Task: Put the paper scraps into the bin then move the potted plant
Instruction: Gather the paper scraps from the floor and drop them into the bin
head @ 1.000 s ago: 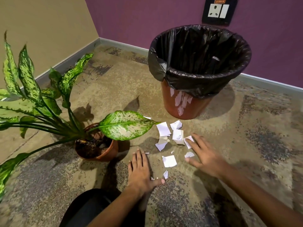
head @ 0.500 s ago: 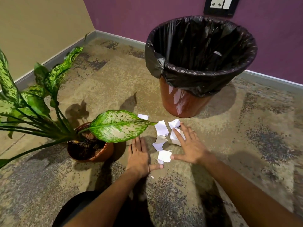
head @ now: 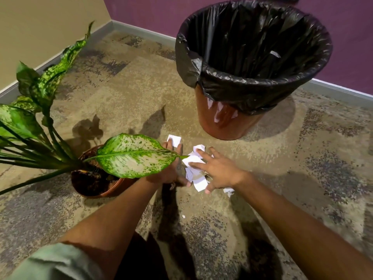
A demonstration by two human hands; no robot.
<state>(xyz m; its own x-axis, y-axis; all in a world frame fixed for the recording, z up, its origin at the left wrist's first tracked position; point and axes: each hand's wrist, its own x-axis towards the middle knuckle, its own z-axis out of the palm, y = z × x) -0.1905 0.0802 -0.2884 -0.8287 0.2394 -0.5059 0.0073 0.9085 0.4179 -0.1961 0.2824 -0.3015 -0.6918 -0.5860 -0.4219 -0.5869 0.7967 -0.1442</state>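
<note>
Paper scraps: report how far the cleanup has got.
Done: nothing obvious yet. In hand: the left hand and right hand lie flat on the paper scraps, gathering them on the carpet. Left: drop them into the bin, then move the potted plant.

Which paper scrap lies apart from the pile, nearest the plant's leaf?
The square scrap at the left hand's fingertips, just beyond the leaf; the others bunch under the right hand.

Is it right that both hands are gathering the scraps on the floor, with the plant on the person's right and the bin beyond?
Not quite. The head view shows the plant on the person's left, not right. The rest holds: the left hand and right hand are gathering the scraps on the floor, with the bin beyond.
</note>
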